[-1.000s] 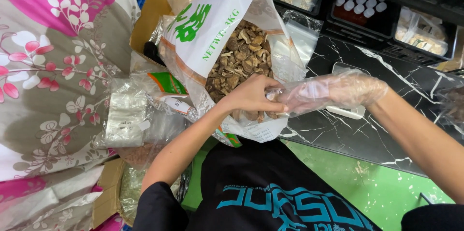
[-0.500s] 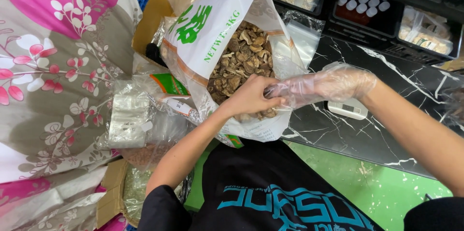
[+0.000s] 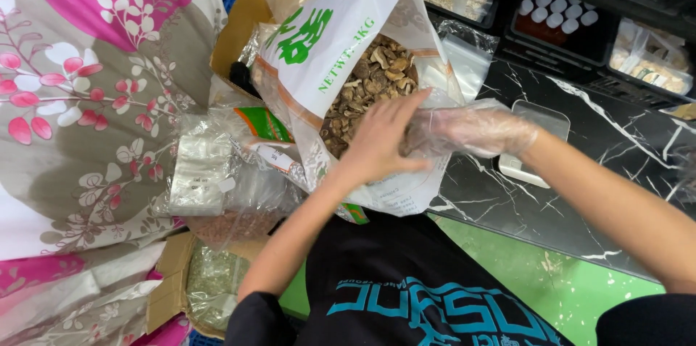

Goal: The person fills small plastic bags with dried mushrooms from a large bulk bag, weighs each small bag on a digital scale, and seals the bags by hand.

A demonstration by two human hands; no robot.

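Observation:
A big white sack (image 3: 330, 42) with green print stands open, full of dried mushroom pieces (image 3: 366, 89). Both hands meet just in front of its mouth. My right hand (image 3: 467, 131) wears a thin clear plastic glove and is stretched out to the left, holding nothing. My bare left hand (image 3: 380, 142) is closed over the gloved fingertips, gripping the glove and hiding them.
A brown cardboard box (image 3: 250, 9) holds the sack. Clear bags of packets (image 3: 206, 172) lie to its left on a flowered cloth (image 3: 87, 99). A black marbled counter (image 3: 616, 143) carries a small clear tray (image 3: 536, 118); dark crates with packed goods (image 3: 554, 16) line the back.
Both hands have risen together toward the sack's mouth. My left hand has shifted on the gloved fingers, its own fingers now raised over the mushrooms.

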